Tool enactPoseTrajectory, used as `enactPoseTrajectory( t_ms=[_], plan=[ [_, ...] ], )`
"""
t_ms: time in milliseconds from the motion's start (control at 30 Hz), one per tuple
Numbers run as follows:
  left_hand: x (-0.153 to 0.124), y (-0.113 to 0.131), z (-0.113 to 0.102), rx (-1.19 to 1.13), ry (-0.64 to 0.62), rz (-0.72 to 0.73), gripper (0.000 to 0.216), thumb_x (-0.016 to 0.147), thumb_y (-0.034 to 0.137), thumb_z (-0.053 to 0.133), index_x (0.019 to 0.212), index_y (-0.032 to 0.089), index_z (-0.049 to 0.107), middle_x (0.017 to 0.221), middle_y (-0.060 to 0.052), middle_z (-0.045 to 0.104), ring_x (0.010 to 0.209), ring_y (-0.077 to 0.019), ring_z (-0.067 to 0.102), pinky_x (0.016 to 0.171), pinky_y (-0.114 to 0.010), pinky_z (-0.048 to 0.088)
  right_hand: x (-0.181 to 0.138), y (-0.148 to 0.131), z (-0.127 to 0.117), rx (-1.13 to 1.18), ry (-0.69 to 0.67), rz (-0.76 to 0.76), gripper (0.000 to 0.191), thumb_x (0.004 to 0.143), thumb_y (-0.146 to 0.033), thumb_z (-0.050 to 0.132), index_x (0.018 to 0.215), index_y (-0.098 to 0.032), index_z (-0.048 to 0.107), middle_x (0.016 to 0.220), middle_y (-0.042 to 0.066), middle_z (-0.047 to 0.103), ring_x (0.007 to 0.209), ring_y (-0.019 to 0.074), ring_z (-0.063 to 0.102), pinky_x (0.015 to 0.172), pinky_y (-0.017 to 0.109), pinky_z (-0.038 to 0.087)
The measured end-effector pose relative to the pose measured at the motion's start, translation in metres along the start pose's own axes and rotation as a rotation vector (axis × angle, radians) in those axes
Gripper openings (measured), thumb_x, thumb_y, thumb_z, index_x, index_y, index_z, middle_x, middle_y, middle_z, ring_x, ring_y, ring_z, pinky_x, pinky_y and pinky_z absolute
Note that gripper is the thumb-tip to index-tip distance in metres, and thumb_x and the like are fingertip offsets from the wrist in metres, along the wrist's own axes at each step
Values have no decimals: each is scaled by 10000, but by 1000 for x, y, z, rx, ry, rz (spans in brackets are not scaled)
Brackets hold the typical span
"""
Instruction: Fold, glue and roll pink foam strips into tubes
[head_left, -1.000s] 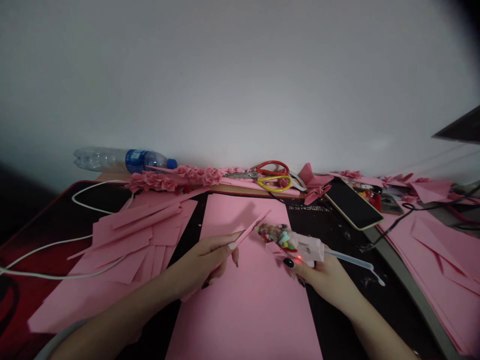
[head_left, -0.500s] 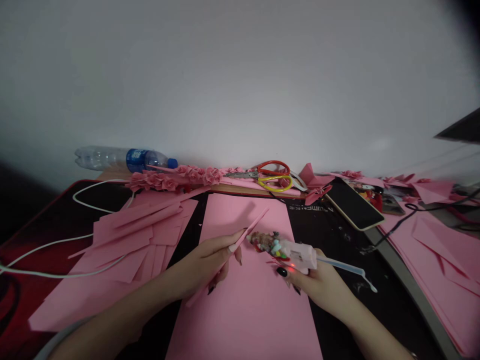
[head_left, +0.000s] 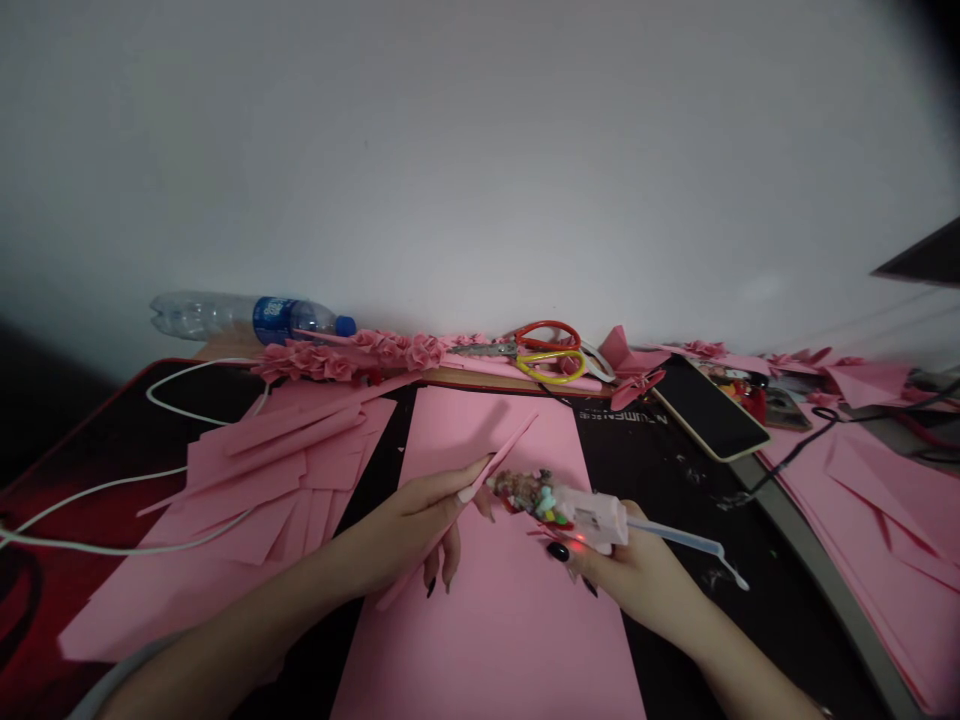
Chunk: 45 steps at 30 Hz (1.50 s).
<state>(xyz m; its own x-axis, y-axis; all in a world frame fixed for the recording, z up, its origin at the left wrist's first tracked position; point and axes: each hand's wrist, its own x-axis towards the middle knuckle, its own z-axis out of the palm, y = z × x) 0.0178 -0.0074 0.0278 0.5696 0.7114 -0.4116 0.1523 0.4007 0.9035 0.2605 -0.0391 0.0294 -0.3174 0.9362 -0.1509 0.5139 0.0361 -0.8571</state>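
Note:
My left hand pinches a folded pink paper strip that slants up to the right above a large pink sheet. My right hand grips a white glue gun decorated with small coloured charms. Its nozzle touches the strip near my left fingertips. A clear glue stick sticks out of the back of the gun to the right.
A pile of cut pink strips lies at the left with white cables across it. Along the wall lie a water bottle, paper roses, scissors and a phone. More pink sheets are stacked at the right.
My right hand has brought the glue gun leftward and slightly down until its nozzle meets the strip. My left hand stays in place, its lower fingers uncurling a little.

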Motion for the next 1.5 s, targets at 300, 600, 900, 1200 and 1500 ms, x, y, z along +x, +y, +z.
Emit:
enactPoseTrajectory(
  t_ms=[300, 600, 900, 1200, 1500],
  plan=[
    [-1, 1, -1, -23, -13, 4, 565, 908, 400, 414, 1442, 227, 352, 510, 22, 570, 440, -146, 539, 434, -220, 432, -5, 3, 2, 21, -20, 41, 199, 806, -323, 584, 678, -173, 611, 558, -6, 561, 468, 100, 494, 419, 189, 415],
    [1, 2, -4, -69, 3, 29, 387, 858, 484, 476, 1057, 180, 609, 447, 43, 505, 345, -106, 437, 338, -185, 357, -2, 8, -5, 180, 181, 15, 249, 791, -410, 614, 774, -162, 614, 557, -10, 525, 456, 107, 442, 403, 214, 386],
    [-2, -2, -7, -135, -23, 23, 317, 885, 450, 458, 927, 191, 634, 373, 59, 431, 310, -86, 342, 343, -188, 241, -3, 3, -10, 176, 334, 127, 324, 808, -489, 598, 827, -167, 576, 507, -36, 482, 438, 101, 401, 404, 215, 330],
    [-3, 3, -4, -128, 1, 53, 300, 870, 433, 494, 920, 178, 644, 400, 71, 349, 338, -74, 267, 333, -196, 182, -2, 13, -15, -31, 191, 39, 375, 871, -472, 512, 635, -181, 539, 498, 2, 517, 447, 118, 450, 412, 227, 354],
    [-2, 5, -4, -117, -3, 90, 317, 848, 458, 521, 901, 172, 647, 387, 83, 338, 320, -72, 252, 307, -191, 166, 0, 21, -16, -55, 192, 39, 379, 870, -464, 517, 618, -182, 544, 515, 7, 535, 457, 120, 455, 428, 236, 368]
  ],
)
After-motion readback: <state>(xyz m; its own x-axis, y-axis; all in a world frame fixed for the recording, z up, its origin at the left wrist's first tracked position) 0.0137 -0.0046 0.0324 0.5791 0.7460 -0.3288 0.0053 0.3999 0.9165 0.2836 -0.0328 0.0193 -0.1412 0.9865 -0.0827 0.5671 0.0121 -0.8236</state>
